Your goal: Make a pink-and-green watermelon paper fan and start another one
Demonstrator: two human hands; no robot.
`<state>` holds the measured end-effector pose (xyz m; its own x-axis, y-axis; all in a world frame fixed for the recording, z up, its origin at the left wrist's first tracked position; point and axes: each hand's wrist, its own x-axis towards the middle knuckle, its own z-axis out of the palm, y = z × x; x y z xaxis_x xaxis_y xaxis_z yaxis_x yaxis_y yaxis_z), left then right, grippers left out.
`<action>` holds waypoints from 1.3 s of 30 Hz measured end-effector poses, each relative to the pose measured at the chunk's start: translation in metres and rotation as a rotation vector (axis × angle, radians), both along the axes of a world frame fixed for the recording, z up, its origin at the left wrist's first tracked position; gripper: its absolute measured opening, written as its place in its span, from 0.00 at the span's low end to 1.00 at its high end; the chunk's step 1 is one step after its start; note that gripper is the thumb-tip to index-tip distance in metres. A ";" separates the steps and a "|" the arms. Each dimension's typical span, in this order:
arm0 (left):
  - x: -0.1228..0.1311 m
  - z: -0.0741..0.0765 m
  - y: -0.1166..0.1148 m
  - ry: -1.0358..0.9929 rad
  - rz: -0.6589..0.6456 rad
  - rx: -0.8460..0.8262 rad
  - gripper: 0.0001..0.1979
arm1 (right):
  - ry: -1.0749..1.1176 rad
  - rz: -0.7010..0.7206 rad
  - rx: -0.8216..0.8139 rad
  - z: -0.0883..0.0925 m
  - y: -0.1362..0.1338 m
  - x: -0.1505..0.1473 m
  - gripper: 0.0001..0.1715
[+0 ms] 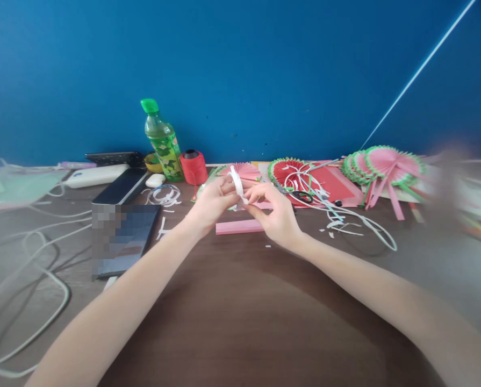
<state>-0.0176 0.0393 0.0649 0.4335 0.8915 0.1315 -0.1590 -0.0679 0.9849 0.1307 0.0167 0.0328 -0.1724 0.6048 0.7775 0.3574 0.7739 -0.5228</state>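
Both my hands meet over the middle of the brown desk. My left hand (211,203) and my right hand (275,212) pinch a small roll of white tape (237,185) between their fingertips, with a short white strip hanging from it. A folded pink paper strip (239,227) lies flat on the desk just below my hands. A pink pleated paper fan (244,170) lies right behind my fingers.
Back left stand a green bottle (163,141), a red thread spool (193,167), a phone (121,239) and white cables (26,279). To the right lie red paper with scissors (302,196), white paper trimmings (345,223) and several watermelon-style fans (379,164). A blue wall rises behind.
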 end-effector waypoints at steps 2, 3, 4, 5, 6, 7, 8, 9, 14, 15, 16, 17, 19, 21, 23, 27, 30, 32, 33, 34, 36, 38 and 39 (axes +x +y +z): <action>0.002 0.000 -0.001 0.031 0.037 0.025 0.21 | -0.012 -0.036 0.004 -0.002 0.001 0.001 0.06; 0.002 0.000 -0.002 0.047 0.055 0.037 0.22 | -0.021 -0.054 0.018 -0.003 0.001 0.002 0.06; 0.003 0.000 -0.002 0.060 0.075 0.047 0.22 | -0.031 -0.066 0.039 -0.003 0.001 0.002 0.06; 0.003 0.000 -0.002 0.072 0.092 0.054 0.22 | -0.043 -0.070 0.062 -0.003 0.001 0.002 0.07; 0.002 0.000 -0.002 0.083 0.112 0.058 0.22 | -0.053 -0.068 0.085 -0.003 0.001 0.002 0.07; 0.002 0.001 -0.002 0.094 0.129 0.060 0.22 | -0.064 -0.062 0.107 -0.003 0.000 0.002 0.08; 0.001 0.001 -0.001 0.104 0.145 0.060 0.22 | -0.073 -0.055 0.123 -0.003 0.000 0.002 0.08; 0.000 0.001 -0.001 0.112 0.158 0.061 0.21 | -0.078 -0.046 0.132 -0.003 -0.001 0.001 0.08; -0.002 0.003 0.000 0.157 0.164 0.076 0.22 | 0.003 0.005 0.031 -0.007 -0.002 -0.001 0.09; -0.002 0.003 -0.001 0.169 0.158 0.080 0.23 | 0.036 0.014 0.001 -0.008 -0.001 -0.002 0.10; -0.002 0.003 -0.001 0.179 0.154 0.082 0.24 | 0.065 0.021 -0.023 -0.010 -0.001 -0.002 0.11; -0.002 0.003 -0.001 0.185 0.153 0.083 0.24 | 0.089 0.028 -0.038 -0.011 -0.001 -0.002 0.12; -0.002 0.002 -0.001 0.180 0.151 0.075 0.24 | 0.103 0.039 -0.049 -0.012 0.000 -0.003 0.13; -0.002 0.001 -0.001 0.163 0.150 0.058 0.22 | 0.095 0.052 -0.048 -0.013 0.000 -0.003 0.12; -0.002 -0.001 0.000 0.147 0.155 0.037 0.21 | 0.088 0.068 -0.043 -0.012 0.000 -0.002 0.12; -0.002 -0.003 0.002 0.094 0.192 -0.012 0.22 | 0.087 0.074 -0.039 -0.010 -0.001 -0.003 0.12; -0.002 -0.004 0.003 0.056 0.202 -0.040 0.23 | 0.081 0.092 -0.040 -0.008 -0.004 -0.004 0.11; -0.003 -0.005 0.004 0.041 0.210 -0.047 0.22 | 0.063 0.101 -0.034 -0.007 -0.006 -0.005 0.10; -0.003 -0.005 0.004 0.032 0.218 -0.052 0.22 | 0.048 0.098 -0.032 -0.007 -0.006 -0.005 0.09; -0.003 -0.005 0.004 0.022 0.227 -0.057 0.21 | 0.034 0.096 -0.034 -0.007 -0.007 -0.005 0.09; -0.002 -0.006 0.004 0.001 0.242 -0.075 0.19 | 0.012 0.106 -0.045 -0.007 -0.008 -0.005 0.08; -0.002 -0.006 0.004 -0.024 0.244 -0.092 0.18 | 0.010 0.122 -0.056 -0.007 -0.007 -0.005 0.08; -0.003 -0.005 0.005 -0.038 0.239 -0.102 0.18 | 0.019 0.122 -0.061 -0.007 -0.007 -0.004 0.08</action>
<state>-0.0201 0.0440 0.0594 0.2051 0.9775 0.0483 -0.1876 -0.0092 0.9822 0.1264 0.0100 0.0259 -0.2332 0.6262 0.7440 0.2518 0.7779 -0.5757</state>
